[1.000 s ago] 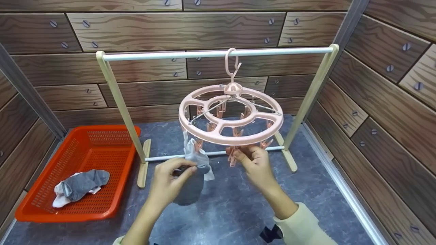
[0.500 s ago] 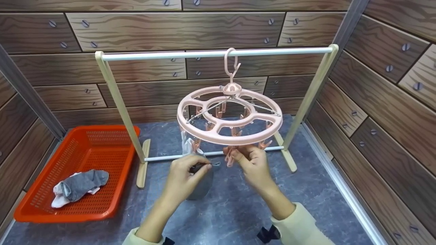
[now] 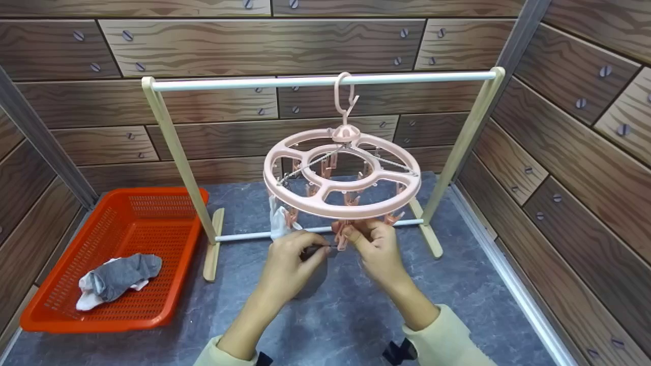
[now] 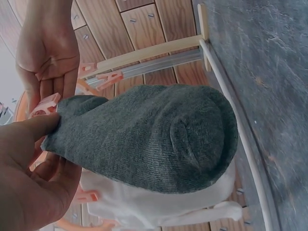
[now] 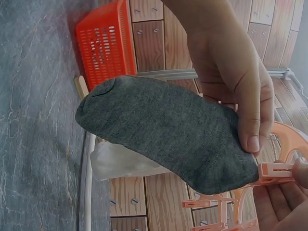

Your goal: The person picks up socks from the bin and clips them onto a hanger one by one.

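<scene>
The left hand (image 3: 290,256) pinched the open edge of a gray sock (image 5: 163,130) between its thumb and fingers. The sock hung down from that hand, with its toe end pointing to the floor (image 3: 356,315). In the head view the hand hid most of the sock, but both wrist views showed it well.

The right hand (image 3: 374,244) was just beside the left hand, on its right. Its thumb and fingers squeezed a pink clip (image 5: 275,172) that hung from the near edge of the round pink hanger (image 3: 342,173). The edge of the gray sock was right at the tip of that clip. I could not tell if the clip had bitten the sock.

A white sock (image 3: 279,223) hung from another clip on the left side of the hanger, just behind the gray sock and very close to it. More pink clips hung under the ring.

The hanger hung by its hook from the white top bar of a small drying rack (image 3: 175,147) with light wooden legs. The rack stood on the gray floor, with wood-look walls around it.

Far to the left sat an orange basket (image 3: 168,284) on the floor. One more sock (image 3: 119,274), gray and white, lay bunched up inside it.
</scene>
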A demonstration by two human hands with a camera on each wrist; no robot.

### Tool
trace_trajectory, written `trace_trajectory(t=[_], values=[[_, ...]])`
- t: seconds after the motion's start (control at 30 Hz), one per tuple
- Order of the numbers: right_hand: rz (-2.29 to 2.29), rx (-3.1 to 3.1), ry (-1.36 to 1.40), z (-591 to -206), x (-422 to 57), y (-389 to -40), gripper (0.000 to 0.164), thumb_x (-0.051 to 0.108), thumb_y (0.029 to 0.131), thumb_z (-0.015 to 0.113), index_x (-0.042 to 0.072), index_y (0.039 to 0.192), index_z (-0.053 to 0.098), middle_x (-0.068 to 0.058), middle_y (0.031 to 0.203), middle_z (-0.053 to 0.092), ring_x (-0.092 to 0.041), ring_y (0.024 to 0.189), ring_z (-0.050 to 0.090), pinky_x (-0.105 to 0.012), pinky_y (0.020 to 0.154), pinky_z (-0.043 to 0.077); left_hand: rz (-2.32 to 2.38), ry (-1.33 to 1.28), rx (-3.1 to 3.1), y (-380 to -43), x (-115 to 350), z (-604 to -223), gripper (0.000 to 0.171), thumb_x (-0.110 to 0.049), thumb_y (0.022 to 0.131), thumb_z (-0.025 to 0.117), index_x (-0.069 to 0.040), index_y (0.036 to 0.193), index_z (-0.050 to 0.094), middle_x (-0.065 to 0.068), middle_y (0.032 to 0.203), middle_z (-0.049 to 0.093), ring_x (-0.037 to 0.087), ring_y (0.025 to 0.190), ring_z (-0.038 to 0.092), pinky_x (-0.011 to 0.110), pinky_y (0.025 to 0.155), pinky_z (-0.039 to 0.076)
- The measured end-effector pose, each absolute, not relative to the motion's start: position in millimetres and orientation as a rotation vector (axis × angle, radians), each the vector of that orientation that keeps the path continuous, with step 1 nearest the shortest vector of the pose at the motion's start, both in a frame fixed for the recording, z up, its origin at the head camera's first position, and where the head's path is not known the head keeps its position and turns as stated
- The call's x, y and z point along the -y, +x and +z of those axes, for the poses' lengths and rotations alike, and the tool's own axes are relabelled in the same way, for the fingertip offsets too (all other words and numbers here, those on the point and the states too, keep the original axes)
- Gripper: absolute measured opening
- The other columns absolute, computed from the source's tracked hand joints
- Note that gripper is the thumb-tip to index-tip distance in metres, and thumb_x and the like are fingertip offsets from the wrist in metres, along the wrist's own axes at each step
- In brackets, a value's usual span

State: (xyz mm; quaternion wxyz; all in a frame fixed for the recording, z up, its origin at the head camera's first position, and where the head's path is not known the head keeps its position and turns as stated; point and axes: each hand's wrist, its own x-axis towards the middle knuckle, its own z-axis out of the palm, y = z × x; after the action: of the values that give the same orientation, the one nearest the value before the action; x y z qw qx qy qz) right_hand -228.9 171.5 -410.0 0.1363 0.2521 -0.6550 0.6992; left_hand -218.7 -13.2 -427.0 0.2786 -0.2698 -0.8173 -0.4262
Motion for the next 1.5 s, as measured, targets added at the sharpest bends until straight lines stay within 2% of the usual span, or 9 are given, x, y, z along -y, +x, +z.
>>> trace_trajectory(t=[0.2, 0.4, 0.63, 0.83, 1.13, 1.33, 1.5], values=[[2.036, 1.899, 0.74, -411, -171, -229, 0.019, -0.005, 0.095, 0.058, -0.018, 0.109, 0.063, -0.031, 0.097, 0.069, -0.014, 0.074, 0.068, -0.025, 0.067, 0.058, -1.179, -0.734, 2.156, -219, 9, -424, 0.006, -0.018, 0.084, 0.08, -0.016, 0.089, 0.076, -0.008, 0.086, 0.074, 0.004, 0.077, 0.066, 0.026, 0.068, 0.056], [2.031, 1.917, 0.719, -410, -170, -228, 0.02, -0.004, 0.095, 0.059, -0.018, 0.109, 0.063, -0.029, 0.098, 0.07, -0.014, 0.077, 0.069, -0.027, 0.073, 0.059, -1.21, -0.746, 2.091, -220, 6, -424, 0.006, -0.018, 0.084, 0.08, -0.016, 0.089, 0.076, -0.008, 0.087, 0.074, 0.004, 0.078, 0.067, 0.023, 0.07, 0.055], [2.007, 1.94, 0.699, -410, -170, -228, 0.02, -0.003, 0.095, 0.06, -0.017, 0.109, 0.064, -0.028, 0.099, 0.071, -0.015, 0.084, 0.071, -0.028, 0.073, 0.06, -1.237, -0.746, 2.047, -221, 1, -424, 0.007, -0.02, 0.084, 0.079, -0.016, 0.089, 0.076, -0.007, 0.086, 0.074, 0.003, 0.079, 0.068, 0.02, 0.07, 0.055], [2.004, 1.94, 0.697, -411, -170, -228, 0.019, -0.003, 0.095, 0.06, -0.015, 0.109, 0.065, -0.027, 0.099, 0.072, -0.016, 0.088, 0.072, -0.029, 0.074, 0.06, -1.215, -0.722, 2.052, -221, 0, -425, 0.009, -0.024, 0.084, 0.079, -0.017, 0.09, 0.076, -0.009, 0.087, 0.074, 0.002, 0.08, 0.068, 0.02, 0.07, 0.054], [2.006, 1.98, 0.677, -412, -171, -227, 0.02, 0.0, 0.095, 0.061, -0.011, 0.111, 0.066, -0.025, 0.105, 0.072, -0.019, 0.096, 0.072, -0.029, 0.078, 0.059, -1.178, -0.722, 2.03, -223, 0, -428, 0.009, -0.021, 0.082, 0.08, -0.017, 0.09, 0.076, -0.01, 0.086, 0.074, 0.001, 0.077, 0.066, 0.02, 0.069, 0.053], [2.008, 2.011, 0.647, -414, -173, -226, 0.022, 0.002, 0.095, 0.063, -0.009, 0.113, 0.066, -0.023, 0.106, 0.072, -0.019, 0.095, 0.072, -0.028, 0.077, 0.059, -1.103, -0.701, 2.06, -221, 1, -426, 0.013, -0.024, 0.083, 0.08, -0.019, 0.094, 0.076, -0.01, 0.091, 0.074, 0.005, 0.085, 0.067, 0.025, 0.078, 0.054], [1.971, 2.033, 0.636, -417, -174, -227, 0.02, 0.001, 0.093, 0.066, -0.008, 0.111, 0.067, -0.019, 0.103, 0.073, -0.016, 0.088, 0.07, -0.026, 0.071, 0.058, -1.023, -0.718, 2.013, -217, 2, -416, 0.013, -0.021, 0.086, 0.079, -0.019, 0.098, 0.075, -0.01, 0.097, 0.072, 0.007, 0.093, 0.063, 0.025, 0.083, 0.052]])
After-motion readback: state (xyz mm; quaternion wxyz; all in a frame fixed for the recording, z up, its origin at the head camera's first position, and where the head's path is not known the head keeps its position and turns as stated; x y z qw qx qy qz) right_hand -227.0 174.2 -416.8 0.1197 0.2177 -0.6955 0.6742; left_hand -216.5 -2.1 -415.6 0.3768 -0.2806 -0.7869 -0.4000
